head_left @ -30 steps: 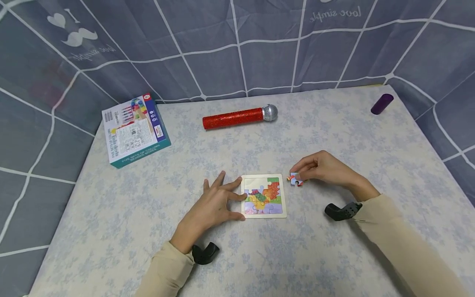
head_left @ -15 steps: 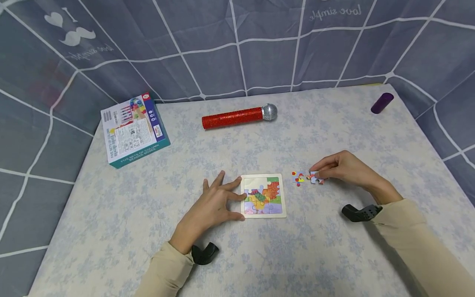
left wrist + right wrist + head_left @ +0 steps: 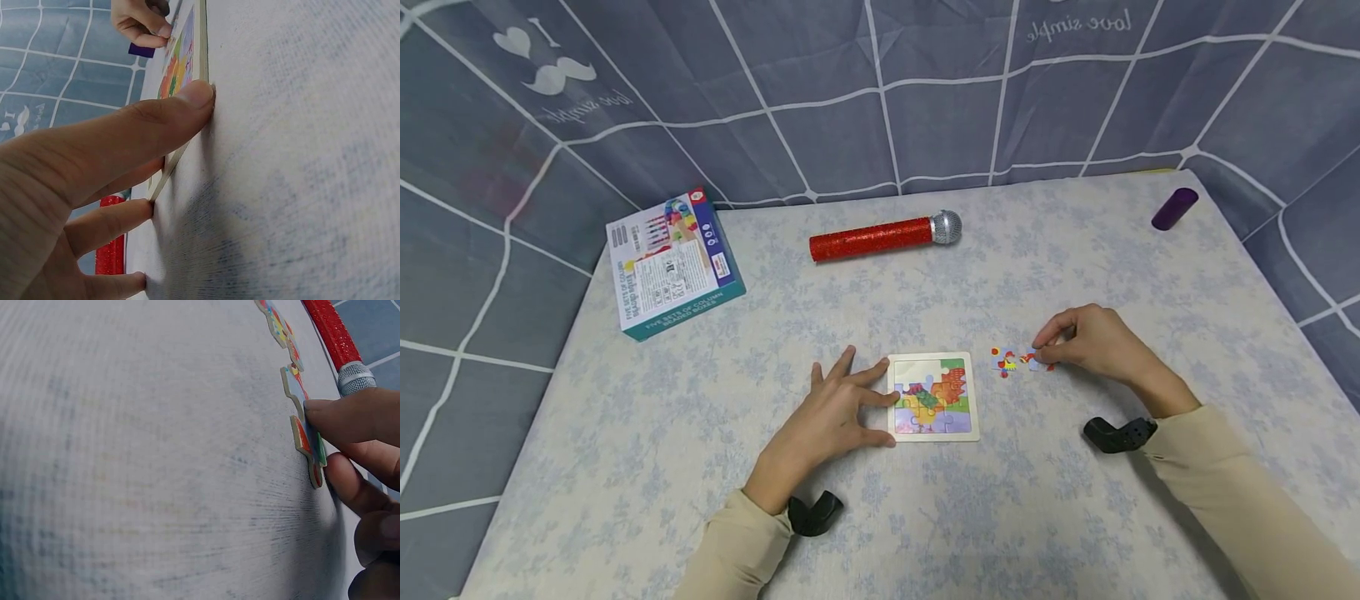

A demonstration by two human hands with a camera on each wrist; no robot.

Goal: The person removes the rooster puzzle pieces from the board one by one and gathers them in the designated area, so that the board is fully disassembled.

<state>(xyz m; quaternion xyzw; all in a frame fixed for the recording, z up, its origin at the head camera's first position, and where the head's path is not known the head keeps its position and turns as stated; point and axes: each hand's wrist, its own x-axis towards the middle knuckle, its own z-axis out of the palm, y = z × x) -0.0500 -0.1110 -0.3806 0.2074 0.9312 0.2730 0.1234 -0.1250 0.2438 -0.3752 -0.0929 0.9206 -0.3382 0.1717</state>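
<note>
My left hand (image 3: 827,417) spreads its fingers at the left side of a small jigsaw puzzle tray (image 3: 976,408). Its thumb and two fingertips touch the pale frame, as the left wrist view also shows. Joined pieces fill the lower and right parts of the picture; the upper left is bare. To the tray's right, my right hand (image 3: 1093,346) pinches a blue and red jigsaw piece (image 3: 294,387) low at the tablecloth, its fingers covering part of it. Just left of that lies a second jigsaw piece (image 3: 1004,361), blue with red and yellow, close to the held one.
A red glitter microphone (image 3: 880,240) with a silver head lies behind the tray. At the back left is a teal and white box (image 3: 670,267). A purple cylinder (image 3: 1174,208) lies at the back right, near a grey curtain (image 3: 940,125) with white lines.
My right hand has carried its jigsaw piece rightward from beside the tray, uncovering the second piece, then eased its piece slightly closer to that one. The left hand stays put.
</note>
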